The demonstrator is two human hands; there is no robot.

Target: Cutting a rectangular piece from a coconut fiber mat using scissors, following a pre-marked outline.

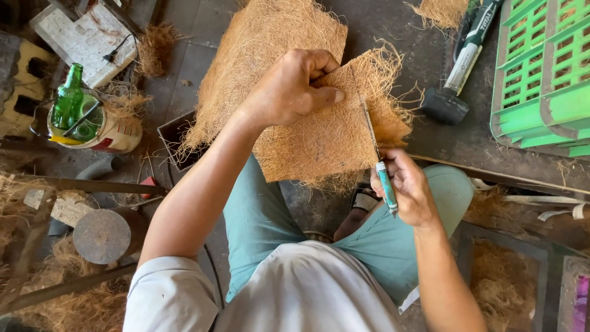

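A mat of coconut fibre (319,138) lies over the person's knees, above a dark worktop (393,37). The left hand (292,89) pinches its upper edge, fingers (322,64) curled tight on the fibre. The right hand (409,187) wraps shut round a teal-handled knife (380,163), blade laid against the mat. To the left, a tin can (101,129) holds a green glass bottle (67,98). A green plastic crate (544,67) stands at right, beside a mallet (461,67).
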